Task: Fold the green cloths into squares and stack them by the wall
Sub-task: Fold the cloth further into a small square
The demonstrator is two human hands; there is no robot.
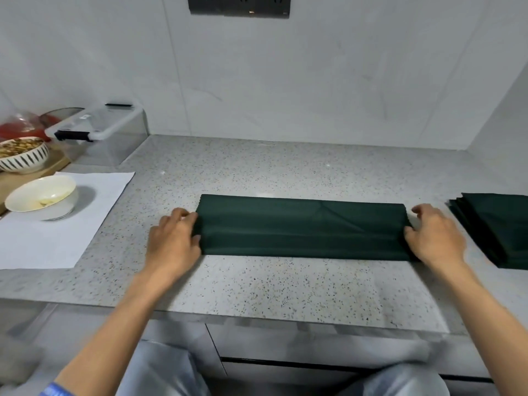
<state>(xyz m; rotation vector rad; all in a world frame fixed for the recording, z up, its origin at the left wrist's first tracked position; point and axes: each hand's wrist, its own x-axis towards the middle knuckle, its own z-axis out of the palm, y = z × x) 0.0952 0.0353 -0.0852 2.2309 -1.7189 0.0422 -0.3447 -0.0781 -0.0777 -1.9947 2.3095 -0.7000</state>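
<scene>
A dark green cloth (303, 228) lies folded into a long band across the middle of the speckled counter (257, 287). My left hand (174, 238) pinches its left end, fingers curled on the edge. At the other end my right hand (435, 234) pinches the right edge the same way. A pile of several more green cloths (497, 227) lies flat at the far right, partly cut off by the frame edge.
A white sheet of paper (57, 241) carries a cream bowl (43, 197) at the left. Behind it stand a striped bowl of food (23, 154) on a wooden board and a clear lidded plastic box (100, 132). The wall (285, 81) runs along the counter's back.
</scene>
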